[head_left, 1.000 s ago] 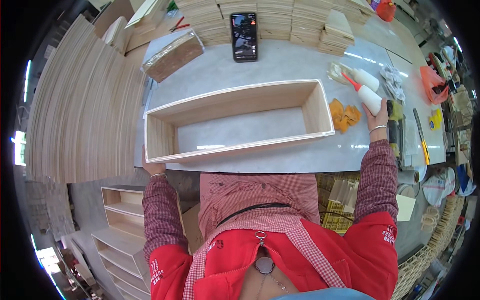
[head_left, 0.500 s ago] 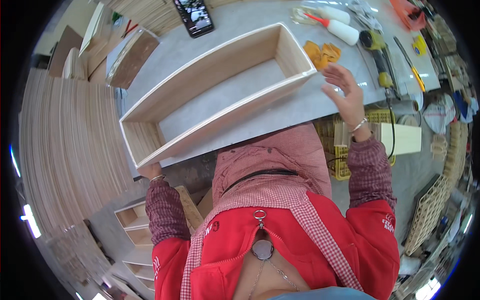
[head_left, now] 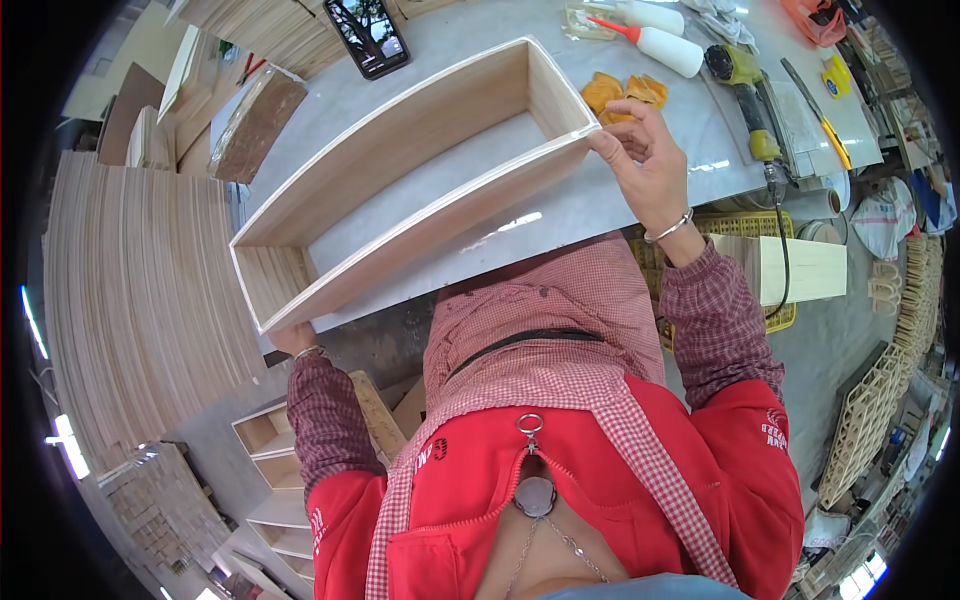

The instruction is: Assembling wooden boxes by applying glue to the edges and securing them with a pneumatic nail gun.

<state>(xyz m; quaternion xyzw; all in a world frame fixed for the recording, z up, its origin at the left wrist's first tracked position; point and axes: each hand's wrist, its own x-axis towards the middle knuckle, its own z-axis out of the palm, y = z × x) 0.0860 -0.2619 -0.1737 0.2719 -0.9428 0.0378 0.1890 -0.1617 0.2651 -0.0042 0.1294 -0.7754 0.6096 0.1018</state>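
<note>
A long pale wooden box frame (head_left: 450, 212), four boards with no bottom, lies slanted across the grey tabletop (head_left: 520, 215). Its left end is nearest me. My left hand (head_left: 293, 338) grips the frame's near left corner from below, with most of its fingers hidden behind the board. At the right corner, my right hand (head_left: 648, 170) holds the edge between thumb and bent fingers. An orange cloth (head_left: 603, 92) lies crumpled just beyond those fingers.
Past the frame lies a phone (head_left: 367, 38). White squeeze bottles (head_left: 670, 52), a corded yellow-black power tool (head_left: 745, 100) and a yellow-handled blade (head_left: 833, 145) are at the right. Stacked boards (head_left: 150, 290) rise at the left. A yellow crate (head_left: 780, 315) stands below the table's right side.
My right hand has moved left, from open beside the frame's right corner to holding it. The frame appears slightly further left in view. My left hand stays at its corner.
</note>
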